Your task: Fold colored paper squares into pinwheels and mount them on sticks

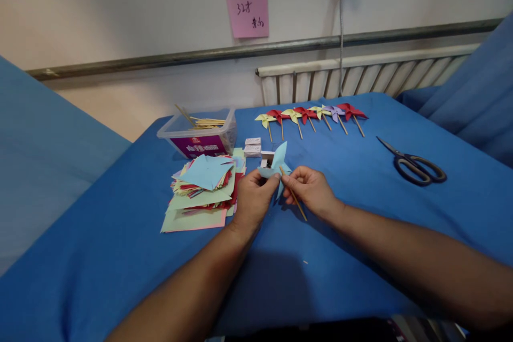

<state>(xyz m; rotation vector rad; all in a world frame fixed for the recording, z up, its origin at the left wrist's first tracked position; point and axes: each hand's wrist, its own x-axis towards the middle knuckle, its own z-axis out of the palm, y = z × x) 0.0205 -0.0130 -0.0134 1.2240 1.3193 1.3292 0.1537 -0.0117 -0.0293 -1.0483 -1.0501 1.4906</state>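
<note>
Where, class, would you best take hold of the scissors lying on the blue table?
By the dark looped handles of the scissors, coming from the near right. The loops face that way, while the shut blades point away to the far left, and nothing lies beside them on the table.

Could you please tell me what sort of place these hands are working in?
Probably an indoor craft workstation: a table under blue cloth by a wall radiator, with a paper stack, scissors and finished pinwheels laid out.

- A pink sticky note (247, 9) on the wall bore handwriting, seemingly "32" and further characters.
- The plastic box's purple label (199, 146) carried white print, too blurred to read.
</note>
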